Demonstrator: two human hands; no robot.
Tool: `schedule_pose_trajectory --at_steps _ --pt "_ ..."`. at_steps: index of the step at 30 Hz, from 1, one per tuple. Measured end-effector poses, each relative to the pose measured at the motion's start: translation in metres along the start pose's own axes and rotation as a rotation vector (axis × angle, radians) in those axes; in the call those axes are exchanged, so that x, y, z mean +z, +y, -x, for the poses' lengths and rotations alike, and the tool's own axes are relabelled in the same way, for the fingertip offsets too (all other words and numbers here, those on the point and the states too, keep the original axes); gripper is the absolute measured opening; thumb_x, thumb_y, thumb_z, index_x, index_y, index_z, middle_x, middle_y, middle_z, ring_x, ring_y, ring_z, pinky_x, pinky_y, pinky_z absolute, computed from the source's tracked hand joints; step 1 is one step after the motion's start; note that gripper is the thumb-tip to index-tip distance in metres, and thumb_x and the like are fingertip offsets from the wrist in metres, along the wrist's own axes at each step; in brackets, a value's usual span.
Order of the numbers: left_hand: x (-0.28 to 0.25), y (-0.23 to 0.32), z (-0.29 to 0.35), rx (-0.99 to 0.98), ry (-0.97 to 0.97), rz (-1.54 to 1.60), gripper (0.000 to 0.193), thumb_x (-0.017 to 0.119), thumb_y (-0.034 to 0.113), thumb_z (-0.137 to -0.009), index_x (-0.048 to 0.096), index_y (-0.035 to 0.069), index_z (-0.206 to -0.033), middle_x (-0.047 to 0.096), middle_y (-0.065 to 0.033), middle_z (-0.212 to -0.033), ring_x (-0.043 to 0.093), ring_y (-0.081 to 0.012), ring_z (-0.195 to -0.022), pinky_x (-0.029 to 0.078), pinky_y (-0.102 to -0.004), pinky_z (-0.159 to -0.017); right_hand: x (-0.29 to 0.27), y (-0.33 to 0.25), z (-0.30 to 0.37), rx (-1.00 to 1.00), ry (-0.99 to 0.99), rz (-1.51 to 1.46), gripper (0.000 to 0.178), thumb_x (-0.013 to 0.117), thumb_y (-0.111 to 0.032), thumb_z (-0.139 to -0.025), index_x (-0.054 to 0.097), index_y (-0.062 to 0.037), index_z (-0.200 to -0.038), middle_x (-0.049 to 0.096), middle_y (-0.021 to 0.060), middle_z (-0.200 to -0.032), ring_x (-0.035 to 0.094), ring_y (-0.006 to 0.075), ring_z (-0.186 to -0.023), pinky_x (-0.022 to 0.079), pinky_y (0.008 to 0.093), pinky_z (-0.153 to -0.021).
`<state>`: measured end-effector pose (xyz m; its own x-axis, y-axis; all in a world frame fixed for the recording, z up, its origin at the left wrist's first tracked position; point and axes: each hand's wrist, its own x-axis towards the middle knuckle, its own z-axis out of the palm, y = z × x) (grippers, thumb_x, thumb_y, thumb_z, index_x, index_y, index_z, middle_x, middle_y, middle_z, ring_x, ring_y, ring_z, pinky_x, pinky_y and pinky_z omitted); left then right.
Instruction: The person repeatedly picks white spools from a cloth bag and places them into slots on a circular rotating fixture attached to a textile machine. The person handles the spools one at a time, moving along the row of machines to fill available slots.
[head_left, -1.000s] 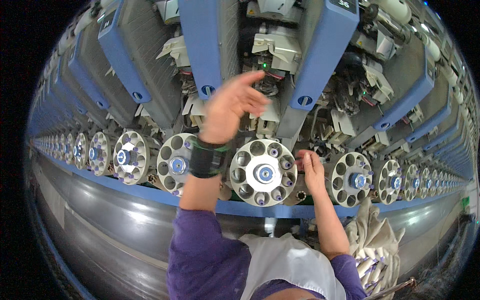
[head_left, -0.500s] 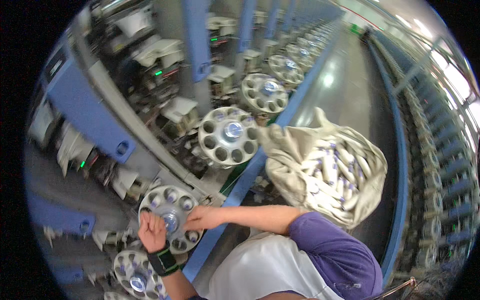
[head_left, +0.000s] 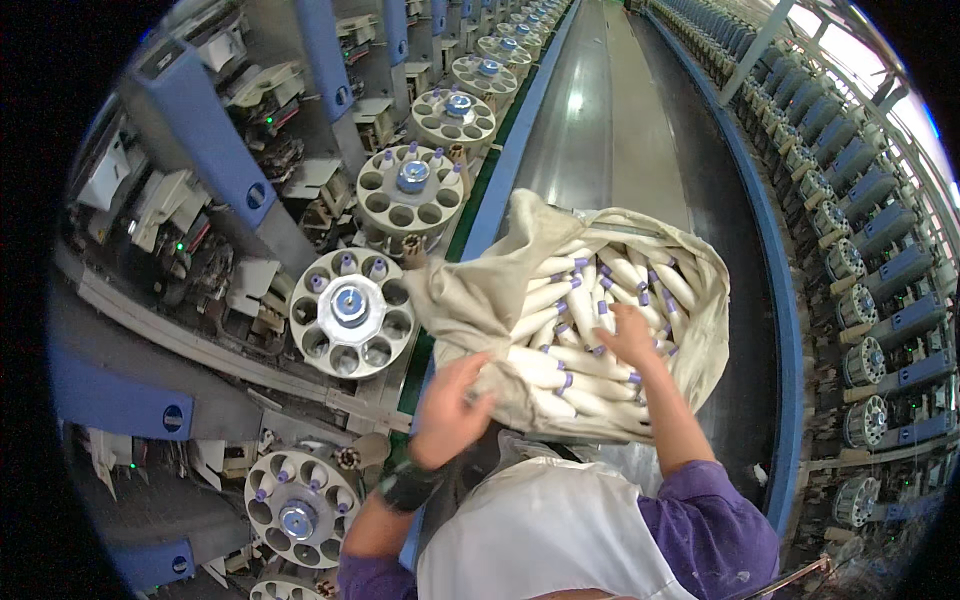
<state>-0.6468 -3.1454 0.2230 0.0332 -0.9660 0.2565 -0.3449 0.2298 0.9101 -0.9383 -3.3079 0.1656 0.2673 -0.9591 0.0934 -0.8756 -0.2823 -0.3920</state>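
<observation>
A beige cloth sack point(head_left: 708, 365) full of white yarn bobbins point(head_left: 590, 365) with purple tube ends stands in front of me. My right hand point(head_left: 628, 335) reaches down into it, its fingers apart on the bobbins; no bobbin shows clearly gripped. At the sack's near left edge is my left hand point(head_left: 450, 412), slightly blurred, with fingers and thumb apart and nothing in them. Left of the sack sits a round bobbin magazine point(head_left: 350, 345), with several bobbins upright in its far pockets. Nearer me, left of my left forearm, another round magazine point(head_left: 262, 515) also holds several bobbins.
A row of winding units with blue panels point(head_left: 205, 130) runs along my left, with more round magazines point(head_left: 400, 215) toward the far end. A blue rail point(head_left: 525, 150) borders the aisle floor point(head_left: 640, 110). Another machine row point(head_left: 860, 300) lines the right side.
Both hands have left the round magazine at the left. My right hand has moved right into the sack and my left hand to the sack's edge. The view has turned toward the sack.
</observation>
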Motion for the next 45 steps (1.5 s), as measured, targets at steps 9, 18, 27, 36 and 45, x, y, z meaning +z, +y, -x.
schedule_pose_trajectory --at_steps 9,18,27,36,45 --pt "0.17 -0.077 -0.174 0.094 -0.433 -0.736 0.062 0.062 0.009 -0.067 0.042 0.001 -0.125 0.047 -0.0177 -0.113 0.045 -0.0334 -0.105 0.036 -0.041 -0.092 0.006 0.065 -0.074 -0.02 -0.612 -0.221 0.057 0.067 -0.025 -0.061 0.052 0.0035 -0.108 0.059 0.0208 -0.103 0.058 0.033 -0.093 0.046 0.0376 -0.079" --pt "0.215 -0.107 -0.248 -0.301 -1.224 -1.144 0.033 0.057 0.029 -0.067 0.067 0.005 -0.088 0.065 -0.0148 -0.089 0.063 -0.0266 -0.081 0.05 -0.0393 -0.073 -0.073 0.135 -0.091 0.223 -0.601 -1.129 0.06 0.063 -0.012 -0.067 0.044 0.0007 -0.122 0.058 0.0085 -0.098 0.058 0.0154 -0.077 0.047 0.0292 -0.072" --pt "0.179 -0.011 -0.328 0.136 -0.443 -0.575 0.024 0.062 0.025 -0.071 0.067 0.003 -0.081 0.062 -0.01 -0.084 0.057 -0.0257 -0.089 0.044 -0.0335 -0.081 -0.097 0.146 -0.188 -0.003 -0.379 -1.301 0.067 0.07 -0.016 -0.069 0.042 -0.0015 -0.128 0.052 0.0094 -0.117 0.054 0.0189 -0.1 0.043 0.0312 -0.086" --pt "0.065 0.021 -0.245 -0.266 0.125 0.754 0.016 0.062 0.009 -0.07 0.064 -0.002 -0.081 0.048 -0.0109 -0.116 0.05 -0.0181 -0.098 0.035 -0.0303 -0.089 -0.091 0.015 -0.221 -0.773 -0.102 -0.5 0.052 0.069 -0.01 -0.065 0.055 -0.0109 -0.116 0.058 0.0085 -0.102 0.052 0.0289 -0.095 0.043 0.0379 -0.081" --pt "0.012 -0.008 -0.106 -0.21 0.419 0.493 0.012 0.065 0.01 -0.068 0.065 0.003 -0.077 0.055 -0.0078 -0.106 0.05 -0.0203 -0.098 0.037 -0.0327 -0.087 0.013 -0.111 -0.171 -0.586 -1.009 -0.933 0.051 0.068 -0.019 -0.078 0.05 0.0001 -0.121 0.057 0.0071 -0.102 0.052 0.011 -0.095 0.043 0.0266 -0.082"
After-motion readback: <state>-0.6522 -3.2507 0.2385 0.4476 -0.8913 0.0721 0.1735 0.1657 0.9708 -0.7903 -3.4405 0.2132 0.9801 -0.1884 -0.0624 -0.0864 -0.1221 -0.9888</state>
